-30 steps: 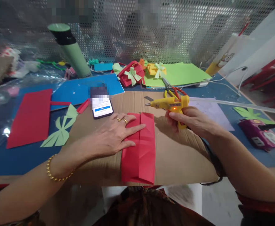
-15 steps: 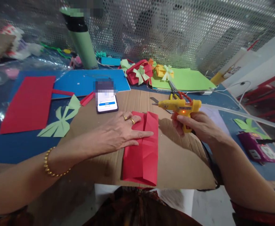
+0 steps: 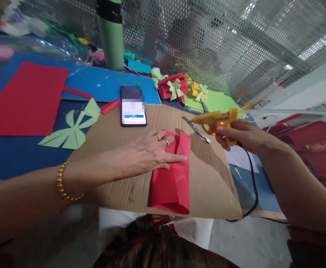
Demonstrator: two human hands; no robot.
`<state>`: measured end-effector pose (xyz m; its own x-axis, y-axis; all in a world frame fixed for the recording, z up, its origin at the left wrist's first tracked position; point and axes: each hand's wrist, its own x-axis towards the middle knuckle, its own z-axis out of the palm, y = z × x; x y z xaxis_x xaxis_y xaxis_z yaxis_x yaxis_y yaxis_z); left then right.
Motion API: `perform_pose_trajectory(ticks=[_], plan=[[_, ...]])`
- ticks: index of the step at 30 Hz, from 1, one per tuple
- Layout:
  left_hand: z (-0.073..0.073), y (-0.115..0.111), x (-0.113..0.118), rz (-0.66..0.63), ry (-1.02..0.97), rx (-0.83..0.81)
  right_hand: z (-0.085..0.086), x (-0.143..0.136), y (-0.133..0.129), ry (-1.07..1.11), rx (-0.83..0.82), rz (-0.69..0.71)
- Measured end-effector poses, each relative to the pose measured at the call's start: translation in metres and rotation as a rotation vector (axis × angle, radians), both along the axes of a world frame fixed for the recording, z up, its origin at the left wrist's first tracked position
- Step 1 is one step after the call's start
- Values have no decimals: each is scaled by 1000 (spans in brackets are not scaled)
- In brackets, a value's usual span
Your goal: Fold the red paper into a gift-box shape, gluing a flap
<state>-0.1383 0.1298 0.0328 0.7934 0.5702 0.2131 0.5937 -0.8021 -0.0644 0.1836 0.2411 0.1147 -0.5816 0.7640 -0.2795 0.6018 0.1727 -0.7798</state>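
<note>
A folded red paper piece lies on the cardboard sheet, creased, with a pocket-like opening at its near end. My left hand rests flat across its upper part, fingers spread, covering some of the folds. A yellow hot glue gun with a lit orange light is gripped in my right hand, raised to the right of the red paper. Its nozzle points left, above a craft knife on the cardboard. A clear glue stick sticks out of its back.
A phone lies at the cardboard's far edge. To the left are a green paper bow and a red sheet. Behind stand a green tumbler and small red paper bags. The gun's black cord hangs at right.
My view has shifted and tilted. My right hand has raised the glue gun slightly away from the red paper, uncovering more of the craft knife. The left hand still presses the paper.
</note>
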Motion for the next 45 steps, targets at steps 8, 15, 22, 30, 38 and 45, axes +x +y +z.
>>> perform_pose_trajectory(ticks=[8, 15, 22, 30, 38, 45], plan=[[-21, 6, 6, 2, -156, 15, 5, -15, 27, -68, -186, 103], [-23, 3, 4, 38, -71, -10, 5, -18, 40, -150, -219, 177], [-13, 2, 9, 44, -87, -38, 1, -20, 47, -174, -250, 245], [-7, 3, 9, 39, -37, -64, 3, -27, 52, -212, -228, 306], [-14, 2, 8, 55, -29, -56, 5, -29, 50, -242, -213, 305], [-9, 2, 10, 46, -41, -48, 8, -36, 47, -245, -204, 305]])
